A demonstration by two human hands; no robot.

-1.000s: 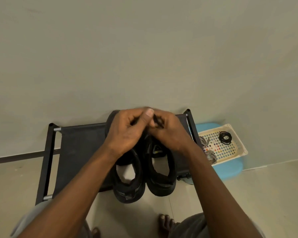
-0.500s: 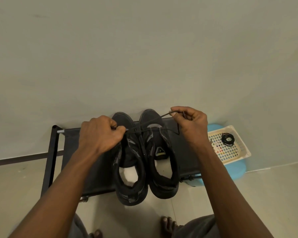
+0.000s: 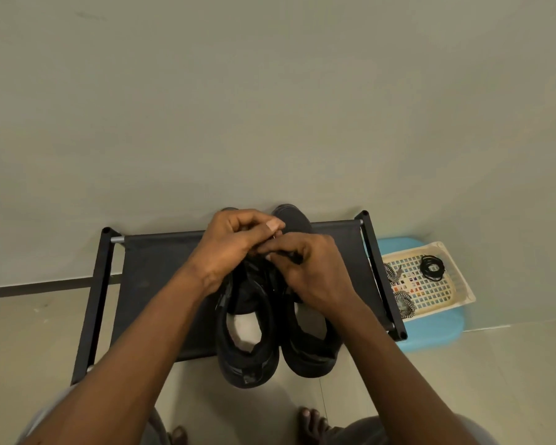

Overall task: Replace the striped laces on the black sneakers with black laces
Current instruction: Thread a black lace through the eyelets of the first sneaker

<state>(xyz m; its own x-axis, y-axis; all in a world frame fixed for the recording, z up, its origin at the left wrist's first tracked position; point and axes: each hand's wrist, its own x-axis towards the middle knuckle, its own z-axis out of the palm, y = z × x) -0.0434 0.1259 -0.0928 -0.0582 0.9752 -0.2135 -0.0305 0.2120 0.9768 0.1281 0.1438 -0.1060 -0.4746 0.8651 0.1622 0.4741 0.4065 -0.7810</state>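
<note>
pinching black lace over sneakers: left hand, right hand

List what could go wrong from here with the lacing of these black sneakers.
1. The black sneakers overhang the front edge of the black fabric rack shelf. A hard tug by the left hand or right hand on the thin black lace might tip one to the floor.
2. The shoes touch side by side and the hands hide the eyelets, so the lace may snag or miss a hole.
</note>
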